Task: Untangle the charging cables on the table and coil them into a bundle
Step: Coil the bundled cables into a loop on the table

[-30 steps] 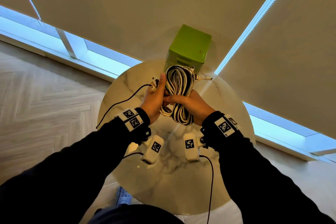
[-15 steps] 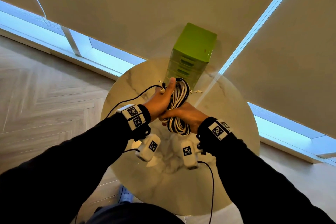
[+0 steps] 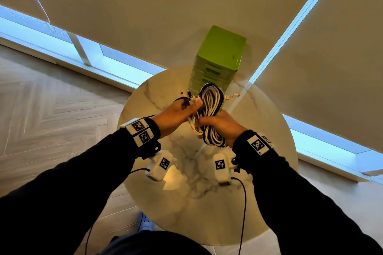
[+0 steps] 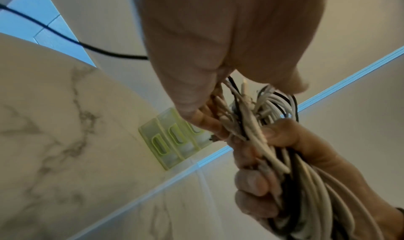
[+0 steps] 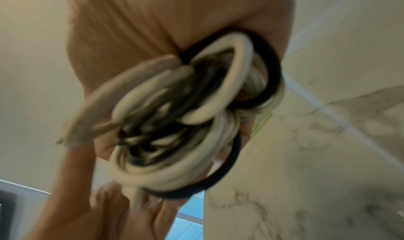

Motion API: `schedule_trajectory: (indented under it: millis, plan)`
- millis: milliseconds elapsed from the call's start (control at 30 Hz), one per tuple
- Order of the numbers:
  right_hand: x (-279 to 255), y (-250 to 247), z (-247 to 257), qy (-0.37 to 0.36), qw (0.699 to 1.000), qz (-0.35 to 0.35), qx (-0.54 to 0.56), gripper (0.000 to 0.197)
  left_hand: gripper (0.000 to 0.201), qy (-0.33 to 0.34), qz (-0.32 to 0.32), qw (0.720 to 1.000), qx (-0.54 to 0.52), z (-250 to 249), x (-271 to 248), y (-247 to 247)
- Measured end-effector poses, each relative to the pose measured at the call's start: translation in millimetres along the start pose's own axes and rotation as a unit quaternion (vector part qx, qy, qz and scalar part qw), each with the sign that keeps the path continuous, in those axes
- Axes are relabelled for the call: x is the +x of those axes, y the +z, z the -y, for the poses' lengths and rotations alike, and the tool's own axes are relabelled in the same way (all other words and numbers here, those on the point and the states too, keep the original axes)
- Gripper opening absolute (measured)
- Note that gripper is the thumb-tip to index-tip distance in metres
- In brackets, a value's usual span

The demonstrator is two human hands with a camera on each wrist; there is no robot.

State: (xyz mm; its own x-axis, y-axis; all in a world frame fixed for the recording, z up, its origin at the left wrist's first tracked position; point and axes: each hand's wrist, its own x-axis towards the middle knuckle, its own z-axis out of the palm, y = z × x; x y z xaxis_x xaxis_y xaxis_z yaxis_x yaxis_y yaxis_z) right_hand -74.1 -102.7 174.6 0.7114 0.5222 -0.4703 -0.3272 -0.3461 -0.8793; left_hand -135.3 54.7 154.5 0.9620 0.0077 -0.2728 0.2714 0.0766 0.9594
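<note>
Head view, bundle: coil of black and white cables (image 3: pixel 211 114) hanging at frame centre, above the round marble counter (image 3: pixel 269 130).
Head view, right hand (image 3: pixel 221 126): gripping the coil's middle, fingers curling round it.
Head view, left hand (image 3: pixel 176 114): pinching loose cable ends (image 3: pixel 191 99) just left of the coil.
Head view, backdrop: green drawer unit (image 3: pixel 217 58) standing at the counter's far edge.
Left wrist view: left hand (image 4: pixel 218 45) filling the top, clasping strands; right hand (image 4: pixel 284 166) at lower right, wrapping the bundle (image 4: pixel 306 183); drawers (image 4: pixel 166 145) at centre.
Right wrist view: blurring; loops (image 5: pixel 186 114) bulging at centre under the right hand (image 5: pixel 153 27).
</note>
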Motion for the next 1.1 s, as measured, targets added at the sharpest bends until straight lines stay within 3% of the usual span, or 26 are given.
schedule_trajectory:
  millis: [133, 233, 367, 567, 667, 767, 833, 900, 967, 1033, 1100]
  plan:
    - [3.1, -3.1, -2.6, -0.003, 0.999, -0.029, 0.013, 0.031, 0.068, -0.054, -0.04, 0.998, -0.017, 20.9, -8.4, -11.8]
    - [4.8, -3.3, -3.0, -0.005, 0.997, -0.065, 0.03, 0.029, 0.043, -0.063, -0.049, 0.997, -0.014, 27.4, -17.1, -10.3]
    - [4.4, 5.0, -4.1, -0.018, 0.999, -0.032, 0.012, 0.03, 0.02, -0.01, -0.083, 0.995, -0.056, 27.4, -16.7, -9.6]
    - [5.8, 7.0, -0.9, -0.029, 0.998, 0.043, -0.034, 0.039, 0.011, 0.051, -0.089, 0.995, -0.002, 23.3, -15.8, -12.2]
    - [3.7, 11.8, -1.7, -0.03, 0.999, 0.025, -0.029, 0.037, 0.009, 0.082, -0.075, 0.989, 0.099, 24.1, -12.9, -19.8]
    - [4.4, 13.8, -7.1, -0.034, 0.999, -0.022, -0.013, 0.033, 0.012, 0.131, -0.068, 0.959, 0.244, 21.7, -15.2, -26.2]
    - [5.6, 11.0, -10.5, -0.026, 0.998, -0.055, 0.009, 0.031, 0.021, 0.176, -0.141, 0.925, 0.306, 25.1, -13.7, -32.7]
    - [6.7, 6.0, -12.5, -0.01, 0.998, -0.067, 0.016, 0.033, 0.038, 0.154, -0.216, 0.901, 0.344, 31.8, -8.9, -42.7]
    - [4.6, 4.4, -13.1, -0.001, 0.998, -0.053, 0.023, 0.035, 0.039, 0.074, -0.177, 0.935, 0.299, 37.0, -5.5, -47.0]
    - [2.5, 6.6, -13.7, 0.003, 0.999, -0.04, 0.02, 0.035, 0.036, 0.032, -0.101, 0.98, 0.169, 37.5, -4.8, -37.6]
    - [0.2, 10.2, -14.3, -0.001, 0.999, -0.033, 0.013, 0.028, 0.036, 0.005, -0.099, 0.995, 0.026, 34.7, -2.1, -23.6]
